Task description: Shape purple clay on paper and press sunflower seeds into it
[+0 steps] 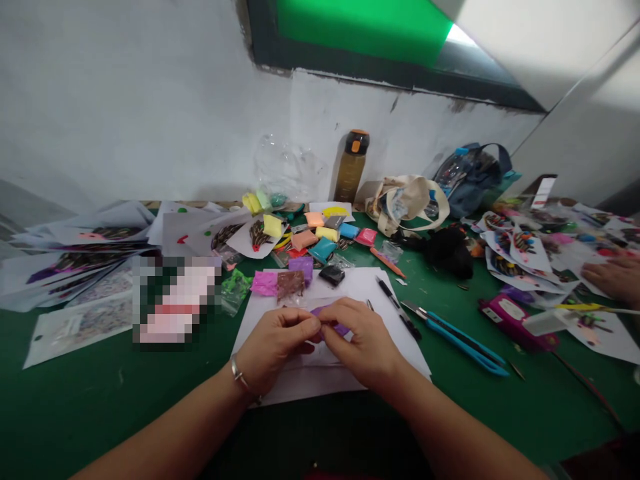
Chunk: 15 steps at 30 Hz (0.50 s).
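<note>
My left hand (280,337), with a silver bracelet at its wrist, and my right hand (365,343) meet above a stack of white paper (330,381). Both pinch a purple clay packet (342,329), mostly hidden by the fingers, thumbs close together. Just beyond them lie a brown clay packet (291,285), a pink one (264,283), another purple one (301,270) and a black one (331,275). On the paper's right side rest a black pen (387,291) and a second dark pen partly beside it.
A blue utility knife (463,340) and a magenta device (517,321) with a cord lie right. Several coloured packets (323,249) and a bottle (352,167) stand behind. Paper stacks (90,247) sit left. Another person's hand (613,277) is at the far right.
</note>
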Available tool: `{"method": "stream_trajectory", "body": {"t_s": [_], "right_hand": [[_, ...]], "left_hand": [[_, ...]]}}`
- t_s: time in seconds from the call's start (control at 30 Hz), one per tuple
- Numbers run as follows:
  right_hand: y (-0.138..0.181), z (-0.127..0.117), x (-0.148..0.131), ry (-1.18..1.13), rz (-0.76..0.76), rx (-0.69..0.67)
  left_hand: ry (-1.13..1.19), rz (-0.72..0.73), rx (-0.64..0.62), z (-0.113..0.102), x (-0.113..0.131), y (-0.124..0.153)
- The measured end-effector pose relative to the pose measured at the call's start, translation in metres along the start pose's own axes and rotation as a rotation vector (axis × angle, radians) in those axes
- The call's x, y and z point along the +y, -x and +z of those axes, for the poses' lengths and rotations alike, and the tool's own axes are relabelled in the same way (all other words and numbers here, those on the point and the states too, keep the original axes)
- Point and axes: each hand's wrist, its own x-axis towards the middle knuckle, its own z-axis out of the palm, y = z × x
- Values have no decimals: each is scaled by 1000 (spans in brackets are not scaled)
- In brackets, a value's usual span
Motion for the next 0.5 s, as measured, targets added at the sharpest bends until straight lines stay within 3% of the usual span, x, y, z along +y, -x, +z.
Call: {"method": "stream_trajectory", "body": {"t_s": [0.3, 0.5], "right_hand": [[1, -2, -5, -81, 103, -9], [-2, -2, -3, -74, 76, -26]], "left_hand": [[47, -28, 5, -3, -2, -1], [39, -28, -21, -5, -5, -3]]}}
